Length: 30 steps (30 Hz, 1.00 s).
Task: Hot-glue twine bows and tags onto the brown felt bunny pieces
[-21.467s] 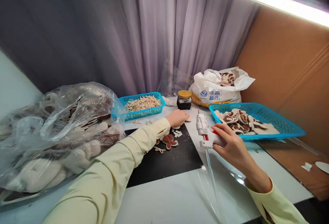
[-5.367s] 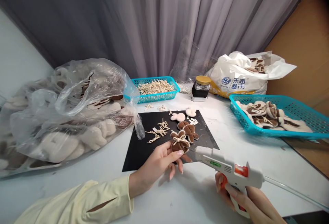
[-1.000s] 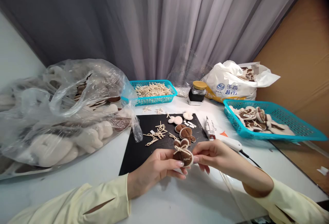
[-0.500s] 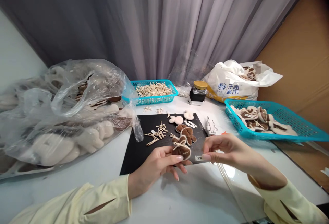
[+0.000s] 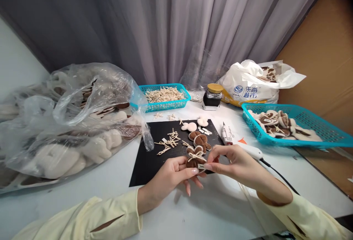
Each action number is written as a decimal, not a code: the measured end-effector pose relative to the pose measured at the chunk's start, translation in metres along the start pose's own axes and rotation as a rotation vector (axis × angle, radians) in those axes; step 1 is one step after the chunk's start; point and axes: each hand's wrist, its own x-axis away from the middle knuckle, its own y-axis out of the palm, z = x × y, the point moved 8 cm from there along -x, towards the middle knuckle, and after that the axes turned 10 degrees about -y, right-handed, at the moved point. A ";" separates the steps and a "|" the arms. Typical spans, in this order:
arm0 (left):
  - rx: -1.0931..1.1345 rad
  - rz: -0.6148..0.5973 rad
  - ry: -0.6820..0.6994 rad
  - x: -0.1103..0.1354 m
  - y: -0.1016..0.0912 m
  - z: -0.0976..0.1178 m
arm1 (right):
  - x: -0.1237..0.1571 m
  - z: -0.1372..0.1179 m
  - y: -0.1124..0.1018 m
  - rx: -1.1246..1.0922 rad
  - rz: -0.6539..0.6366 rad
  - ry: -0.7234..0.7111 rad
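Note:
My left hand [image 5: 176, 175] grips a brown plush bunny-shaped piece [image 5: 192, 162] with a cream edge and a cream cord bow [image 5: 194, 155] across it. In my right hand [image 5: 228, 163], thumb and forefinger pinch a small white label [image 5: 201, 166] with dark print, which lies against the face of the piece; whether it sticks there I cannot tell. Just beyond are more brown plush pieces [image 5: 202, 141], a white fluffy one [image 5: 189, 126] and loose white labels [image 5: 205, 131], all on a black mat [image 5: 150, 166]. Several cord bows [image 5: 172, 139] lie at the mat's left.
A white glue gun [image 5: 227, 135] with a black cable lies right of the mat. Behind stand a turquoise basket [image 5: 168, 105] of bows, a jar [image 5: 212, 98] and a white bag [image 5: 248, 89]. Another turquoise basket [image 5: 292, 144] holds plush pieces. A clear bag [image 5: 68, 129] fills the left.
My right hand has moved left with the label, from beside the plush piece onto its face. My left hand stays about where it was. More of the glue gun shows.

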 end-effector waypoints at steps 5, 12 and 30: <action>-0.001 0.002 0.001 0.000 -0.001 -0.001 | 0.000 0.000 -0.003 0.072 0.043 -0.021; -0.012 0.003 0.013 -0.001 -0.001 -0.001 | 0.001 0.000 -0.003 0.109 0.059 -0.016; -0.059 0.103 0.020 -0.002 -0.001 0.002 | 0.001 -0.002 0.002 0.105 0.036 -0.060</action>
